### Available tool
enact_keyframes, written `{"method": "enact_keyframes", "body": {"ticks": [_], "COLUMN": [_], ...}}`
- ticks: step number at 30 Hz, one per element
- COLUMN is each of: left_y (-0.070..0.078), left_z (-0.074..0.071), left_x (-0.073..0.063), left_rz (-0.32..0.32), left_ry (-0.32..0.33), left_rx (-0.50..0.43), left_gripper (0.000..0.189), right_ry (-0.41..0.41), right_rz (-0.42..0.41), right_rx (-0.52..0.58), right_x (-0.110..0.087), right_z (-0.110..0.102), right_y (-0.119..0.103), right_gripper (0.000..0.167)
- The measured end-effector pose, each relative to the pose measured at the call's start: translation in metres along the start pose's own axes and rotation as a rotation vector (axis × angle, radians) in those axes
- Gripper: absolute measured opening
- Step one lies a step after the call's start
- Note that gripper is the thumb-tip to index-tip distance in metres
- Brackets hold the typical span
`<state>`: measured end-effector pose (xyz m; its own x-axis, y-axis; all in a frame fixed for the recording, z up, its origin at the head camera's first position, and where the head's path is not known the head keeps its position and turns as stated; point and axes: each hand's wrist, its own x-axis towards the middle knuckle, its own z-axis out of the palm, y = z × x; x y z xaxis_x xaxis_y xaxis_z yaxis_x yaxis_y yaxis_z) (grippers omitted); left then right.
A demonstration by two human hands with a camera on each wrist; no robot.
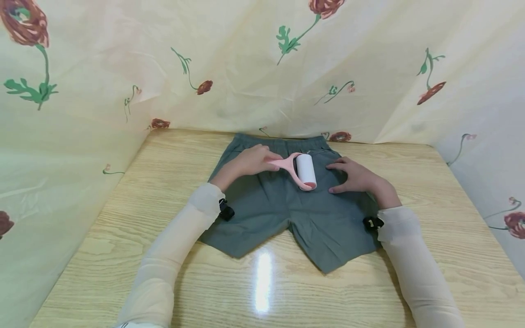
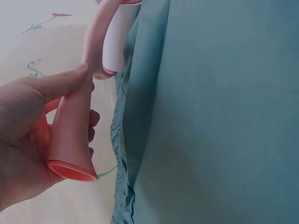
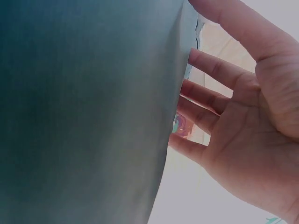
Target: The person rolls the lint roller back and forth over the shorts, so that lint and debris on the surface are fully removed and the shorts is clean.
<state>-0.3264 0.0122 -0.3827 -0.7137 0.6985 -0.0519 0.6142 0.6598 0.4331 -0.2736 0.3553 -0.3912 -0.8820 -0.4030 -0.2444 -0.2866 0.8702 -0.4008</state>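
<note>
Grey-green shorts lie spread on the table, waistband at the far side and legs toward me. My left hand grips the pink handle of a lint roller, whose white roll lies over the upper middle of the shorts. In the left wrist view, the thumb and fingers of the left hand wrap the flared handle. My right hand rests on the right side of the shorts, thumb and fingers spread. The right wrist view shows its fingertips against the fabric and nothing in the palm.
A light wood-grain table carries the shorts. Behind it and at both sides hangs a cream curtain with red flowers. Small black cameras sit at both wrists, below pale sleeves.
</note>
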Motion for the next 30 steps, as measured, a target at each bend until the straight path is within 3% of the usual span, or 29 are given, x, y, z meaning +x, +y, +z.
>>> {"method": "enact_keyframes", "body": {"ticks": [19, 30], "left_y": [-0.015, -0.022], "left_z": [-0.002, -0.012], "left_x": [-0.016, -0.029], "left_rz": [-0.021, -0.039], "left_ry": [0.018, -0.024], "left_rx": [-0.068, -0.145], "left_gripper": [0.045, 0.048], "right_ry": [0.012, -0.009], "right_rz": [0.001, -0.003], "right_rx": [0.016, 0.009], "right_x": [0.002, 0.001], "right_z": [0.003, 0.003], "right_y": [0.0, 0.001], "right_gripper": [0.079, 0.08]}}
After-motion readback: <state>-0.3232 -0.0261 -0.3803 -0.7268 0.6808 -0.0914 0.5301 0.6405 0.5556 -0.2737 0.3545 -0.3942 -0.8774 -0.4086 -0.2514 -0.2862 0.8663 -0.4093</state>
